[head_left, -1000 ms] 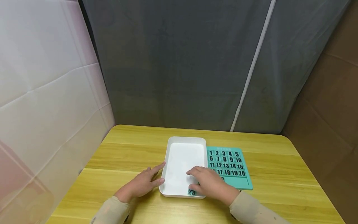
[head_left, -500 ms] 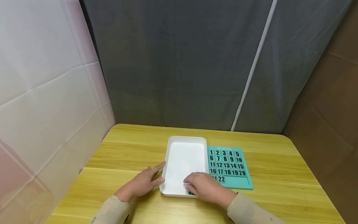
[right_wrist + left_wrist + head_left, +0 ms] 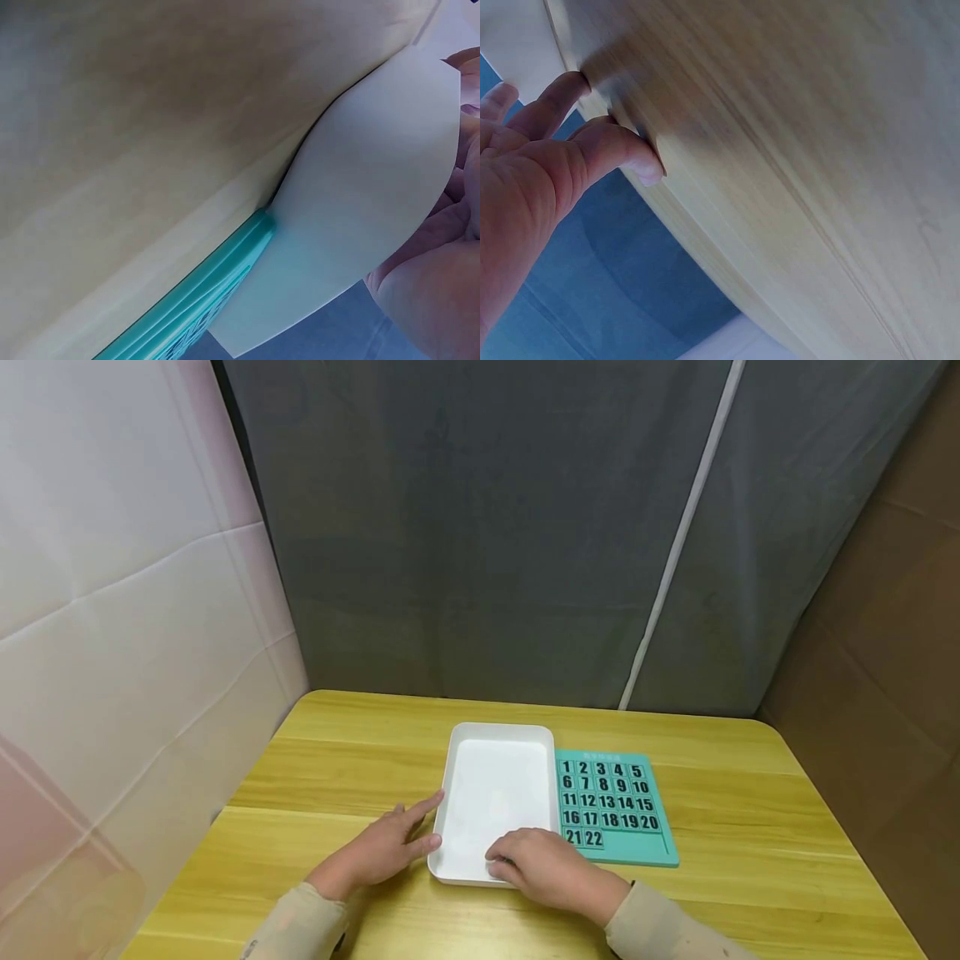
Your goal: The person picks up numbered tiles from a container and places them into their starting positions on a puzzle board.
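A white rectangular tray (image 3: 495, 785) lies lengthwise on the table in front of me. My left hand (image 3: 378, 852) rests at its left side, thumb and index finger spread and touching the rim. In the left wrist view, the thumb (image 3: 619, 150) and fingers reach down close to the wood. My right hand (image 3: 543, 864) is over the tray's near right corner, fingers bent down with the thumb beneath them. Whatever lies between or below those fingers is hidden. Against the tray's right side lies a teal number board (image 3: 637, 850) with tiles from 1 to 22 in rows.
A yellow wood-grain table (image 3: 750, 827) carries the tray and board. Behind it hangs a grey curtain (image 3: 465, 527) with a pale diagonal strip. White cloth (image 3: 135, 610) borders the left side and a brown panel (image 3: 885, 635) the right.
The right hand has moved slightly left and toward me, its fingers bending in. A dark numbered tile seen under it earlier is now covered. The 21 and 22 tiles show fully. The left hand stays put.
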### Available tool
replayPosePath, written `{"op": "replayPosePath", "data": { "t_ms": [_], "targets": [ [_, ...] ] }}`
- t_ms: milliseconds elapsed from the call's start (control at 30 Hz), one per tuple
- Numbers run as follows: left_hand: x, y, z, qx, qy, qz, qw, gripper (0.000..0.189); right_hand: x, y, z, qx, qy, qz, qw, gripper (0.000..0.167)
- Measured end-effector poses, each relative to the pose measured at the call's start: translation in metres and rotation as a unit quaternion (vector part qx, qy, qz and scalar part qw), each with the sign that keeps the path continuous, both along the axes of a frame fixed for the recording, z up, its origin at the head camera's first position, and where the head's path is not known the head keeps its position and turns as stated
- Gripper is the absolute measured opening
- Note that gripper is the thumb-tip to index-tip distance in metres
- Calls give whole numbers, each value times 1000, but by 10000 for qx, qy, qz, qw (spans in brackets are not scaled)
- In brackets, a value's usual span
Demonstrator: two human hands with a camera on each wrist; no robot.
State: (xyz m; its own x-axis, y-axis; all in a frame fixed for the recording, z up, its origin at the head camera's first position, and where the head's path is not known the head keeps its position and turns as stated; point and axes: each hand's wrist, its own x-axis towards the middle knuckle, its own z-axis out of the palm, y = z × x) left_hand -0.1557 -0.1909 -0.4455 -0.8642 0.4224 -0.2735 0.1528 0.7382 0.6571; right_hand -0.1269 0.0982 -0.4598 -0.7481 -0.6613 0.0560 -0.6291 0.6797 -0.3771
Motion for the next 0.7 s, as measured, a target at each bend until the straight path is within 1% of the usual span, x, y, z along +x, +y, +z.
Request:
{"op": "replayPosePath", "data": {
  "t_ms": [200, 433, 500, 567, 667, 700],
  "targets": [
    [1, 0, 1, 5, 18, 8, 10000, 70, 1, 0, 0, 24, -138, -39, 9999, 21],
    [2, -1, 3, 21, 1, 3, 10000, 69, -3, -1, -1, -38, -64, -13, 10000, 21],
    [2, -1, 3, 24, -15, 10, 10000, 69, -4, -2, -1, 13, -8, -47, 10000, 19],
    [1, -1, 3, 40, -36, 10, 10000, 70, -6, -3, 0, 102, 65, -86, 9999, 14],
    [1, -1, 3, 46, -40, -13, 10000, 70, -7, -3, 0, 239, 334, -94, 9991, 6],
    [1, -1, 3, 46, -33, -26, 10000, 70, -8, -1, 0, 281, 453, -78, 9985, 7]
  ]
}}
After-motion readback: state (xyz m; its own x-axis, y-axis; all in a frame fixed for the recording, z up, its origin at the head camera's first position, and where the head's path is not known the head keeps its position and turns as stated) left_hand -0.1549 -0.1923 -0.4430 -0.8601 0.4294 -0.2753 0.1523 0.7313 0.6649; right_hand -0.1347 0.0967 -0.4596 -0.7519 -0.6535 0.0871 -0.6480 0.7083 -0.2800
